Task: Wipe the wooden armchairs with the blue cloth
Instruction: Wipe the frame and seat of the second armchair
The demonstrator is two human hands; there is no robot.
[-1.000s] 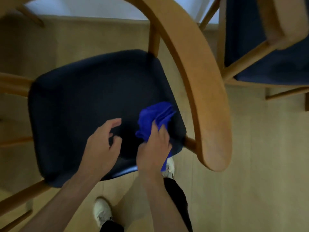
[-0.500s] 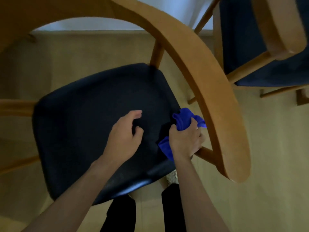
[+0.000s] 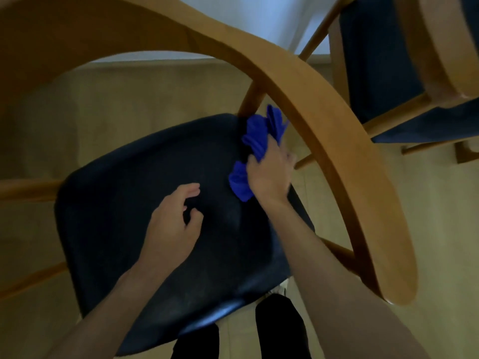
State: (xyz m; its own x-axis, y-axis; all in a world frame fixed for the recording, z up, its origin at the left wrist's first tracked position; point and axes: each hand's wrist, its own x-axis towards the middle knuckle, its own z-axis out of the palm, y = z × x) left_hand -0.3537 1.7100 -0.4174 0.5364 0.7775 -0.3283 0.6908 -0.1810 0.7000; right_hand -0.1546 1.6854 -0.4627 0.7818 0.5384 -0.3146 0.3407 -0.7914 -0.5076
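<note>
The right hand [image 3: 270, 172] grips a crumpled bright blue cloth [image 3: 256, 141]; its fingers are closed around the middle of the fabric, and bunches of cloth come out both above the hand and below it. The cloth lies against the far right corner of the dark navy padded seat [image 3: 145, 193] of the near wooden armchair, just beside the round wooden post [image 3: 251, 99] that rises from that corner to the rail above. The upper folds of the cloth reach up next to this post, under the curved light-brown wooden armrest rail [image 3: 324, 130], which sweeps from the top left over the seat and ends low on the right. The hand is a little blurred. The left hand [image 3: 173, 224] is over the middle of the seat and holds nothing: its fingers are loosely bent, the thumb is apart from them, and I cannot tell if the fingertips touch the cushion. Both forearms are bare and come in from the bottom edge. At the top right stands a second wooden armchair [image 3: 438, 47] with a dark blue cushion, well apart from the cloth. Under the chairs there is a pale wooden floor [image 3: 427, 229], and black trouser legs [image 3: 282, 330] show at the bottom, below the front edge of the seat.
</note>
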